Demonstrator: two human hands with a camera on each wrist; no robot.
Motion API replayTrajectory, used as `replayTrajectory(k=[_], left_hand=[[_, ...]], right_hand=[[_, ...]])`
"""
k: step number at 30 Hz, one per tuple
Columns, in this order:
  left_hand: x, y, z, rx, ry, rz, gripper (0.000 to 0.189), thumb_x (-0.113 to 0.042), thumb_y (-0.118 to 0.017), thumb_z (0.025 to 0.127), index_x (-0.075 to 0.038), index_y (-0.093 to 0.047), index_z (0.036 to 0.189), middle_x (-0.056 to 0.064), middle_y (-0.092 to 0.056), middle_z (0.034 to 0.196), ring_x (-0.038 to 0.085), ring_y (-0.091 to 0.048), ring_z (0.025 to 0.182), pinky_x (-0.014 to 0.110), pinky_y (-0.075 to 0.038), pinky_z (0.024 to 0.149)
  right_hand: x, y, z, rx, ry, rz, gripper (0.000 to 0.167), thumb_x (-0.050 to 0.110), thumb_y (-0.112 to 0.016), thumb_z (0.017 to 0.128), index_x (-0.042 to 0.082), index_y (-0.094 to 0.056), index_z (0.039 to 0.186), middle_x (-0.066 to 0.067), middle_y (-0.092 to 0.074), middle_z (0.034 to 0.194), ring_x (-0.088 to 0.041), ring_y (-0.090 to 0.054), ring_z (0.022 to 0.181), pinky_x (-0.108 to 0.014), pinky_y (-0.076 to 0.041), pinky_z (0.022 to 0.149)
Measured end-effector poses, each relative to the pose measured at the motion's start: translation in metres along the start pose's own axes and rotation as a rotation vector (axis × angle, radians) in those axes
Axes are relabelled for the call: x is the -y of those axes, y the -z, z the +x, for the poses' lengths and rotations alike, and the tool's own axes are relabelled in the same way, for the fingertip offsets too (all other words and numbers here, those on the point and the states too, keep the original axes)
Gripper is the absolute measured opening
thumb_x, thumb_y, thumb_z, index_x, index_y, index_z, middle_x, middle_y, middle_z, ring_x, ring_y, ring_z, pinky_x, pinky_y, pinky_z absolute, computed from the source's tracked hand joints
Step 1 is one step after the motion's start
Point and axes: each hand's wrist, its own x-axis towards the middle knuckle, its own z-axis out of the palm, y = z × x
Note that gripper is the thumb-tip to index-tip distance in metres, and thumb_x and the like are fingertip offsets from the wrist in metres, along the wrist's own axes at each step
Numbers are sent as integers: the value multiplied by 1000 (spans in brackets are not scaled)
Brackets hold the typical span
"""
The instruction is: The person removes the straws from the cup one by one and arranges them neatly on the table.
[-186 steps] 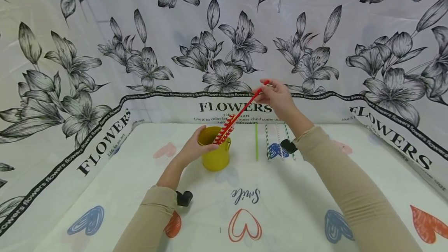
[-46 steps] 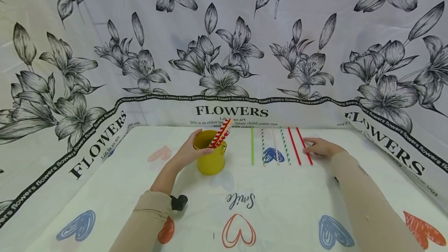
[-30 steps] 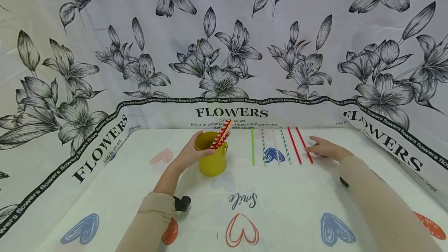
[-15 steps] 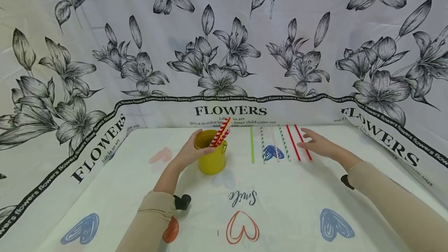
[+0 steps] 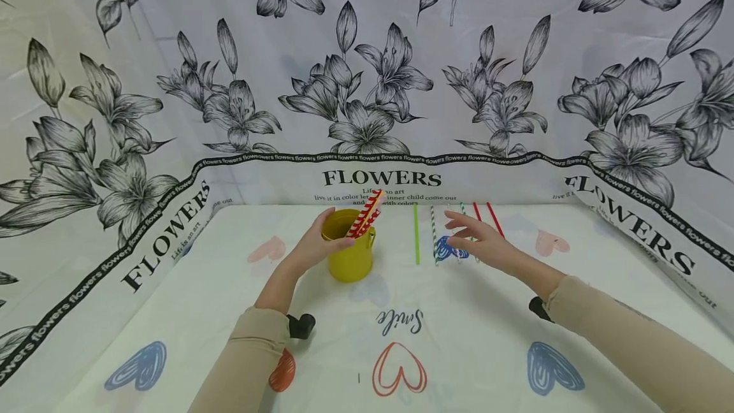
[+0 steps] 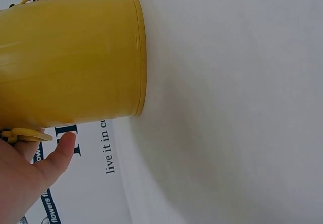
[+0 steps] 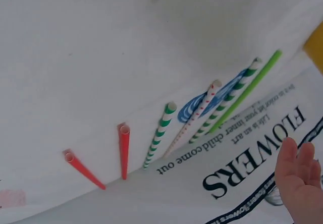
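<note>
My left hand holds the yellow bucket by its upper left side, thumb near the front of the rim. Several straws, red-and-white striped and a yellowish one among them, lean out of the bucket as a bundle. With nothing between its fingers, my right hand hovers over the row of straws on the table. That row runs from a plain green straw through a green-striped straw, a red-dotted white straw and another green-striped straw to two red straws.
The table is covered with a white cloth printed with hearts and the word Smile. A white curtain with black flower drawings rises behind and at the sides. Black wrist cameras sit at both cuffs.
Two red straws have been laid at the row's right end, one having come from the bucket in my right hand. That hand then let go and moved left over the row. The left hand stays at the bucket.
</note>
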Motion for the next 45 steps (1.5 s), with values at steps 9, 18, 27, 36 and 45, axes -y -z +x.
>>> replayTrajectory(k=[9, 18, 27, 36, 45], left_hand=[[-1, -1, 0, 0, 5, -6, 99, -46, -75, 82, -19, -14, 156, 12, -26, 156, 34, -24, 141, 59, -21, 113], [0, -1, 2, -2, 11, 1, 98, -45, -75, 83, -19, -14, 156, 12, -26, 156, 35, -24, 141, 59, -21, 112], [1, 2, 1, 1, 3, -6, 98, -43, -76, 83, -20, -15, 155, 12, -27, 156, 35, -25, 141, 59, -21, 113], [1, 1, 1, 6, -3, -5, 96, -43, -74, 83, -19, -15, 155, 13, -28, 155, 35, -26, 141, 61, -21, 112], [1, 1, 1, 7, 1, -19, 97, -42, -75, 83, -19, -15, 155, 12, -29, 155, 35, -27, 140, 60, -24, 111]], right_hand=[[12, -19, 10, -1, 23, 76, 61, 22, -63, 96, 10, -38, 149, -15, -53, 132, -27, -56, 113, -39, -50, 88], [27, -35, 26, 9, 10, 159, 57, 20, -62, 97, 8, -40, 148, -19, -52, 132, -30, -54, 113, -49, -49, 92], [48, -56, 47, 38, 60, 122, 61, 19, -67, 93, 9, -42, 147, -14, -57, 124, -27, -56, 109, -39, -49, 89], [62, -73, 66, -34, -51, 125, 60, 19, -72, 90, 17, -48, 145, -8, -59, 107, -23, -53, 98, -30, -48, 75], [71, -90, 79, -96, -72, 143, 20, 21, -73, 88, 4, -68, 97, -5, -59, 94, -22, -50, 81, -28, -41, 62]])
